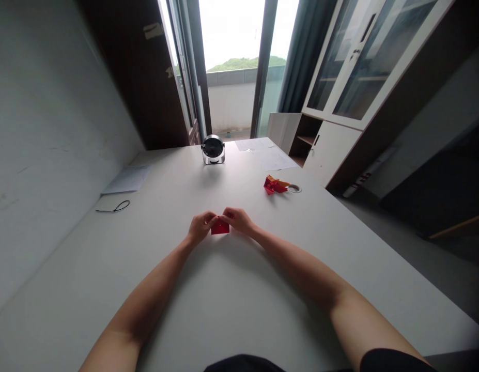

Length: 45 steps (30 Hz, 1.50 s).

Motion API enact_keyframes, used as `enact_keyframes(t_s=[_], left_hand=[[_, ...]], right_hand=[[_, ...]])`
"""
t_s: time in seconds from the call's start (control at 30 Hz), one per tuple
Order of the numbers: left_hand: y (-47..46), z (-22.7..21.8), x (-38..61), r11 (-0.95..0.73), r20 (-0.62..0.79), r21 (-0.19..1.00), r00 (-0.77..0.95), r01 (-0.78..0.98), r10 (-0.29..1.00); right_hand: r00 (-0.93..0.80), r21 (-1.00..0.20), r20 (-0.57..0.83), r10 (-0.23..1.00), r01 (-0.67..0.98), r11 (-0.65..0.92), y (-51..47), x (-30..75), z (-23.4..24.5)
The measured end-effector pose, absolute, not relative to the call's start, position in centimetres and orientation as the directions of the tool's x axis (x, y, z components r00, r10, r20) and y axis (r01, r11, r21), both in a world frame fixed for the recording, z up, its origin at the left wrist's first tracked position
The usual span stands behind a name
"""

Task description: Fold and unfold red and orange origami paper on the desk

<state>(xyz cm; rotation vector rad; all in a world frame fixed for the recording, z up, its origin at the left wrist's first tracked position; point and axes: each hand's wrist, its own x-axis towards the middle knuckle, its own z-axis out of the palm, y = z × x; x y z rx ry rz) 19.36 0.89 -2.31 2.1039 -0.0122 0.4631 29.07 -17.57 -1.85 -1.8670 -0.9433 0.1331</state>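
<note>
Between my two hands is a small red piece of folded paper (220, 227), held near the middle of the white table. My left hand (202, 225) pinches its upper left side with thumb and fingers. On the upper right side, my right hand (237, 219) has its thumb and fingers closed on the same paper. The thumbs come close together at the top edge. My fingers hide that edge in part, and the fine folds are too small to make out.
Several red and orange folded paper pieces (275, 185) lie right of my hands, beside a white tape roll (294, 189). A round black-and-silver device (213, 149) stands at the back. Paper sheets (276, 158) lie back right, more papers (126, 179) at left, near a black cable tie (115, 207).
</note>
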Motion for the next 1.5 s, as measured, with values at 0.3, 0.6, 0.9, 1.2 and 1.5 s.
enact_keyframes(t_s=[0.3,0.6,0.9,1.2,1.5], left_hand=[[1.1,-2.6,19.6,-0.507,0.289,0.847,0.939,-0.161,0.185],[0.9,-2.4,19.3,-0.571,0.22,0.812,0.97,-0.125,0.1],[1.3,-2.7,20.1,-0.146,0.238,0.967,0.947,-0.21,0.216],[1.0,-2.4,20.0,-0.019,0.18,0.984,0.968,-0.179,0.174],[1.1,-2.7,20.0,-0.097,0.184,0.981,0.972,-0.171,0.146]], right_hand=[[0.726,-0.817,0.352,0.591,0.546,-0.184,-17.7,29.9,-2.5],[0.757,-0.858,0.371,0.538,0.501,-0.114,-17.7,29.5,-1.8],[0.715,-0.936,0.31,0.627,0.346,0.068,-17.4,29.6,-2.3],[0.659,-0.978,0.203,0.724,0.173,0.117,-17.2,29.6,-2.2],[0.673,-0.958,0.27,0.688,0.257,0.124,-17.1,29.9,-2.9]])
